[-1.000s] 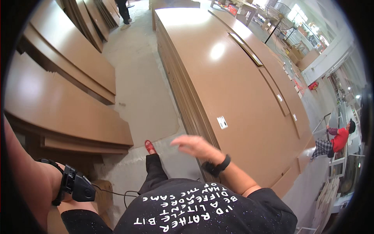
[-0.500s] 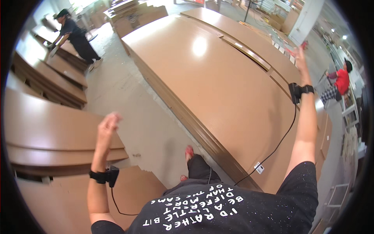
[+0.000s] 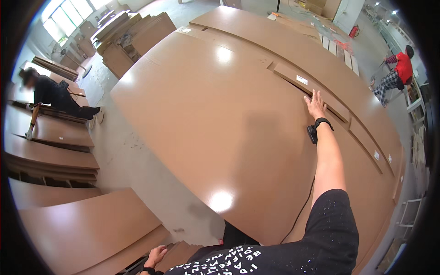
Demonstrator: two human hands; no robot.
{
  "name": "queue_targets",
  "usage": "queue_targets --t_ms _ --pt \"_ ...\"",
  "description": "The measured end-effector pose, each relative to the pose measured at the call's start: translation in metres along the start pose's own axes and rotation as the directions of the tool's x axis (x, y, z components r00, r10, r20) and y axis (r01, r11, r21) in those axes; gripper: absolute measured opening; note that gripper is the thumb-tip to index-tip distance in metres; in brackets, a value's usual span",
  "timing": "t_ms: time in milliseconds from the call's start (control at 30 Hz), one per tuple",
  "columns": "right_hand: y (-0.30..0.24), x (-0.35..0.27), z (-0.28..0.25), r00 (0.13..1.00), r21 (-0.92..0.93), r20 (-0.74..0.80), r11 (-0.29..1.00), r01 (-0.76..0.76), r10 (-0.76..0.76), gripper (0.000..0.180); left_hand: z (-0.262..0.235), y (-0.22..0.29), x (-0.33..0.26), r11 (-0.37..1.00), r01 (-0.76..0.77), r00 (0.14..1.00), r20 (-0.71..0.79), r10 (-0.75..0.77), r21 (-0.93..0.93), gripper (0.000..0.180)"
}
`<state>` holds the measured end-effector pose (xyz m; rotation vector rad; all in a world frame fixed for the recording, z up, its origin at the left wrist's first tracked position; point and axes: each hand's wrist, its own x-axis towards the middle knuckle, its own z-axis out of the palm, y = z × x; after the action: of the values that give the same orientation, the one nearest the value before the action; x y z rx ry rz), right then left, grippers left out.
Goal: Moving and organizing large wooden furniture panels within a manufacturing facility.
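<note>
A large, smooth brown panel (image 3: 201, 110) lies flat in front of me, its surface throwing back bright spots of light. My right hand (image 3: 316, 105) reaches far across it with fingers spread. The fingertips are at a narrow brown strip (image 3: 293, 79) that bears a white label; whether they press on it I cannot tell. Low in the view, my left hand (image 3: 157, 255) hangs beside the stepped edges of stacked brown panels (image 3: 176, 254). Its fingers are loosely bent and apart, and nothing shows in them.
More brown panels (image 3: 91, 229) are stacked on the left, across a strip of grey floor (image 3: 123, 156). A person in dark clothes (image 3: 55, 96) leans over panels at far left; another in red (image 3: 403, 68) is at far right. Stacked boards (image 3: 133, 39) stand at the back.
My right hand has come down from the air to the narrow strip. My left hand has dropped low and back. The view has shifted over the large panel, and the dark-clothed person leans lower.
</note>
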<state>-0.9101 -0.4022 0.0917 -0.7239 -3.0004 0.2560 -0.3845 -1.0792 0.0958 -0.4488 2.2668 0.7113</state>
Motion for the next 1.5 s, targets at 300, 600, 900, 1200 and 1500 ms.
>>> queue_targets --t_ms 300,600,900,1200,1500 --pt "-0.026 0.023 0.048 0.999 -0.119 -0.032 0.993 0.008 -0.012 0.065 -0.068 0.022 0.078 0.973 0.082 0.997 0.019 -0.079 -0.215 0.032" --pt "-0.188 -0.172 0.0 0.772 0.471 -0.009 0.678 0.564 -0.636 0.052 -0.114 0.021 0.148 0.971 -0.075 0.997 -0.017 0.073 -0.226 0.034" --pt "-0.464 -0.366 0.005 0.359 0.62 0.103 0.342 0.706 -0.928 0.053 -0.162 -0.134 0.194 0.961 -0.066 0.997 -0.066 0.05 -0.27 0.036" --pt "-0.696 -0.409 0.011 0.122 0.516 0.087 0.15 0.844 -0.989 0.048 -0.326 -0.289 0.287 0.833 0.078 0.952 -0.207 -0.225 -0.548 0.033" --pt "-0.878 -0.329 0.076 0.151 0.328 0.102 0.177 0.928 -0.983 0.048 -0.513 -0.34 0.395 0.757 -0.082 0.885 -0.396 -0.243 -0.648 0.033"
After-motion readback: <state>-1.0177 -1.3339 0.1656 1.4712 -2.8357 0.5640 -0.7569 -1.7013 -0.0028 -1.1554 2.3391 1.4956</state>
